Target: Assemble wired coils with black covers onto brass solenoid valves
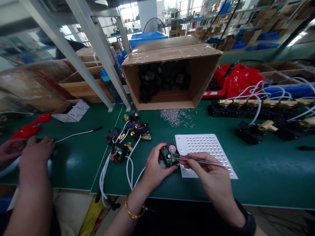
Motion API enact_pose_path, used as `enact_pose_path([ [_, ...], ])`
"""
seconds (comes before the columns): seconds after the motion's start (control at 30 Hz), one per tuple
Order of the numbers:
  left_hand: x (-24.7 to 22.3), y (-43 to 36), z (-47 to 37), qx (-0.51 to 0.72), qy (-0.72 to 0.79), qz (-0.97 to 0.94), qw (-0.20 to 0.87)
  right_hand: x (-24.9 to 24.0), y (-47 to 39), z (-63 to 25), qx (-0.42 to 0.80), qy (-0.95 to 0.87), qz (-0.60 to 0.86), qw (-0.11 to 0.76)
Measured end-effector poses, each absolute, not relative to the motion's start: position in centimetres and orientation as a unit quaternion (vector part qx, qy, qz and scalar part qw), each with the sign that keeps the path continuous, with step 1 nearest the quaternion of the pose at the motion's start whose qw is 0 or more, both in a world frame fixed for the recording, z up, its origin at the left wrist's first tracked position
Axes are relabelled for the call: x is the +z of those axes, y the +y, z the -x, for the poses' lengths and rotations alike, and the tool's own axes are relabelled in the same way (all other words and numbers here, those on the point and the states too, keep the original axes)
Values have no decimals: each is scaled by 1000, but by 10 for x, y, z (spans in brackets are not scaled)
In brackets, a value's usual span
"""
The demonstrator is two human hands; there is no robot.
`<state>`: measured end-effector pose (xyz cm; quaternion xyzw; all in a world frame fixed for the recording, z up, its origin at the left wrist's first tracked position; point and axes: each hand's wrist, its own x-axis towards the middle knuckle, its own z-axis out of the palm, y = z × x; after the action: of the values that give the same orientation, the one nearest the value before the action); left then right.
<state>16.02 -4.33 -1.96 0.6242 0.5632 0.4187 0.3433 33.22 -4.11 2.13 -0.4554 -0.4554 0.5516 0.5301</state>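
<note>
A small black housing (pixel 170 154) with a green circuit board and a round metal disc inside is held by my left hand (pixel 156 167), thumb and fingers around its left and lower sides. My right hand (pixel 209 177) pinches metal tweezers (pixel 197 160), whose tips reach over the green board. Beneath the tweezers and right of the housing lies a white sheet (pixel 206 147) with rows of small round silvery pieces. To the left rests a group of black housings with brass fittings and white cables, one of them open (pixel 118 153) with its green board showing.
A cardboard box (pixel 172 54) of black parts lies behind a pile of small screws or pins (pixel 174 117). Black units with brass fittings (pixel 251 132) stand at the right. Another person's hands (pixel 36 150) work at the far left, near a metal post (pixel 98 42).
</note>
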Motion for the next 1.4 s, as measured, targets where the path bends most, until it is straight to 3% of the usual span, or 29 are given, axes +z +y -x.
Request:
enact_pose_path([
  [0.33,-22,-43,-160,423,568,-619,339,17,-42,-327,420,-562,482,526],
  [1.1,-21,-41,-161,409,568,-622,352,24,-36,-330,386,-623,467,495],
  [1.27,-18,-43,-160,418,576,-613,343,23,-30,-337,460,-603,455,466],
  [1.4,-17,-39,-162,411,586,-603,353,51,19,-371,405,-618,433,516],
])
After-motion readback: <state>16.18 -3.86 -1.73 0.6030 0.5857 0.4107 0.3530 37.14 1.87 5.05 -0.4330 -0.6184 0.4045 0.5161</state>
